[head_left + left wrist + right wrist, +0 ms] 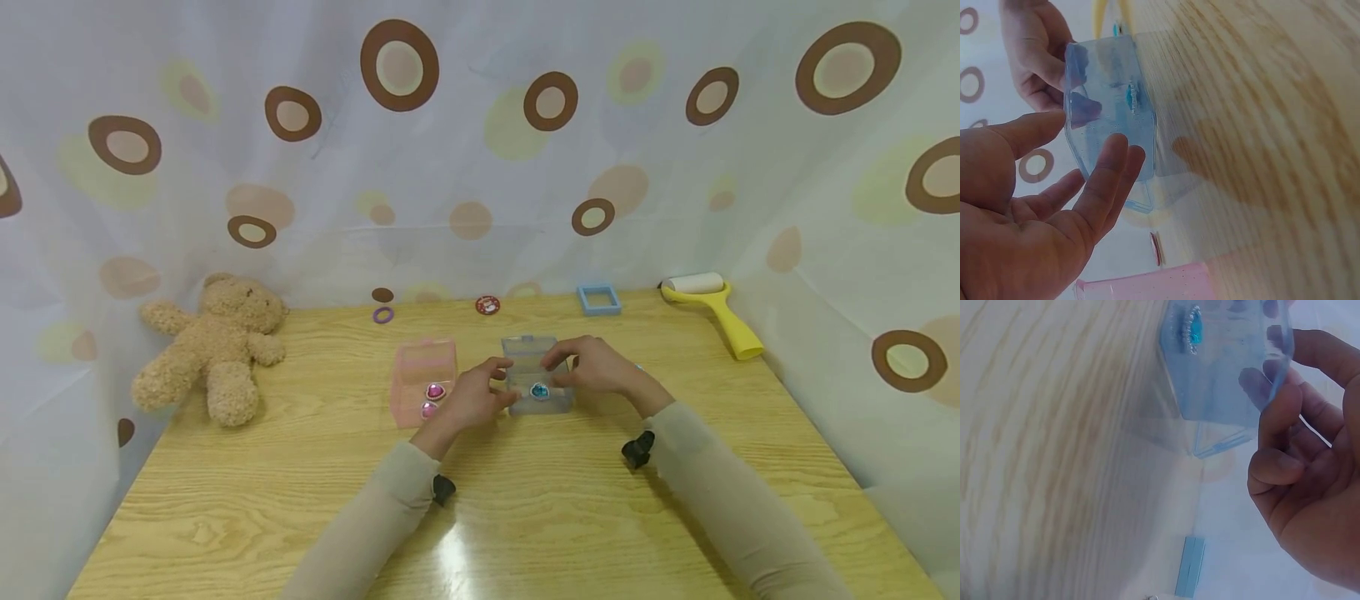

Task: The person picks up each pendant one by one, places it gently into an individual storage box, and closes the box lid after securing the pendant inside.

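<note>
A clear blue box (537, 403) stands with its lid up between the two hands, a teal heart-shaped gem (540, 391) inside it. My left hand (480, 395) is at its left side, fingers spread and slightly bent near the wall. At the opposite side, my right hand (597, 367) has loosely bent fingers over the rim and holds nothing that I can see; whether they touch the box is unclear. To the left lies an open pink box (405, 400) with two pink gems (436, 391) showing, partly behind the left hand.
Near the right wrist a small teal piece (639, 367) is mostly hidden. Along the back lie a purple ring (383, 315), a red round badge (487, 305), a light blue square frame (599, 311) and a yellow-handled roller (723, 321). A teddy bear (217, 350) sits at left.
</note>
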`<state>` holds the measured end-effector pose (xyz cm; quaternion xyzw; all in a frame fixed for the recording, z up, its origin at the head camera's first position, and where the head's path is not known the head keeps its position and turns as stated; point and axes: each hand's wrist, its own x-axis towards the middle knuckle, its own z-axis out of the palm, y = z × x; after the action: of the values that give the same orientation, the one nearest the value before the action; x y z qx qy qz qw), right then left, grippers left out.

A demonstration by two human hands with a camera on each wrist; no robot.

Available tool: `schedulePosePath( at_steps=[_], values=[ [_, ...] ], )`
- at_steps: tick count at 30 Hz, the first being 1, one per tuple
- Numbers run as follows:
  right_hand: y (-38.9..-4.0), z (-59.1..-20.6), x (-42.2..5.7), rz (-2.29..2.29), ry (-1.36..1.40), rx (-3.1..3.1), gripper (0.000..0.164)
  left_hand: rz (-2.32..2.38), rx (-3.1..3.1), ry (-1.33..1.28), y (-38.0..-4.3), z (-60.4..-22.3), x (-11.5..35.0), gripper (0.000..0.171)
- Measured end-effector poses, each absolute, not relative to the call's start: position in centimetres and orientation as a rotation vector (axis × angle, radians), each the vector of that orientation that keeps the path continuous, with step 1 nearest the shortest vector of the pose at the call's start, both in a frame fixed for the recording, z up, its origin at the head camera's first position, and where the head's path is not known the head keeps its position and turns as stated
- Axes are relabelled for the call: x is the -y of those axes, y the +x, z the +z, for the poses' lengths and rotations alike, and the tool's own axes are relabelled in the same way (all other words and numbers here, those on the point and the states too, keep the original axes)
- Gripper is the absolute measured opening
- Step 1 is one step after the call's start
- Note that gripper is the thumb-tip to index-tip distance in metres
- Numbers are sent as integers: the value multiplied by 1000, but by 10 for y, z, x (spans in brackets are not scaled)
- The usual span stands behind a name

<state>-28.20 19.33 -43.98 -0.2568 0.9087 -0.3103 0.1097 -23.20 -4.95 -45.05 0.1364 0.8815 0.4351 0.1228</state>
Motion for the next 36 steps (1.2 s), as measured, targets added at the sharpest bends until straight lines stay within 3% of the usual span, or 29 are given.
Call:
schedulePosePath(
  at_steps=[13, 36],
  values=[
    [-283, -428, -222, -1048, -646, -2708, 29, 1283, -2572, 398, -233, -447, 48, 55],
    [-276, -442, -295, -1042, -373, -2744, 38, 1249, -2589, 398, -232, -449, 48, 57]
  ],
)
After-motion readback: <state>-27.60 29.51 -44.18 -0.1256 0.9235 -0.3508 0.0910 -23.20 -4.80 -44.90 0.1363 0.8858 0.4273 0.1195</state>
